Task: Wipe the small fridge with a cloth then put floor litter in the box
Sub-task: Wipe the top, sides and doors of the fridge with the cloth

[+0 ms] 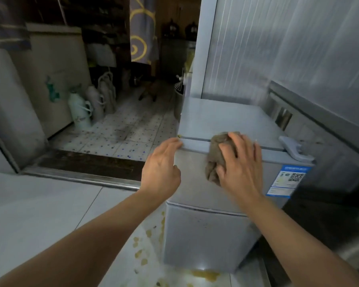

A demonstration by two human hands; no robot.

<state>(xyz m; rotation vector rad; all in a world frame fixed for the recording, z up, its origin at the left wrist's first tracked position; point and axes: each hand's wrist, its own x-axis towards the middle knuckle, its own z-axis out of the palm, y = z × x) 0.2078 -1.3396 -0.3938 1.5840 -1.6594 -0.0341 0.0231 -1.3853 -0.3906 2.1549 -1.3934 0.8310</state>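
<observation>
The small grey fridge (205,235) stands in front of me, its top and upper door seen from above. A crumpled brown cloth (216,150) lies against the upper front edge of the door. My right hand (239,164) presses the cloth onto the door, fingers spread over it and curled round its right side. With straight fingers my left hand (162,166) touches the fridge's top left corner. Yellowish bits of litter (141,253) lie on the pale floor by the fridge's foot. No box shows in view.
A blue energy label (288,181) sticks on the door's right side, with a white hinge cover (292,147) above it. Behind the fridge a corrugated wall (278,48) rises. To the left a dark threshold (87,164) leads to a tiled room with thermos flasks (81,112).
</observation>
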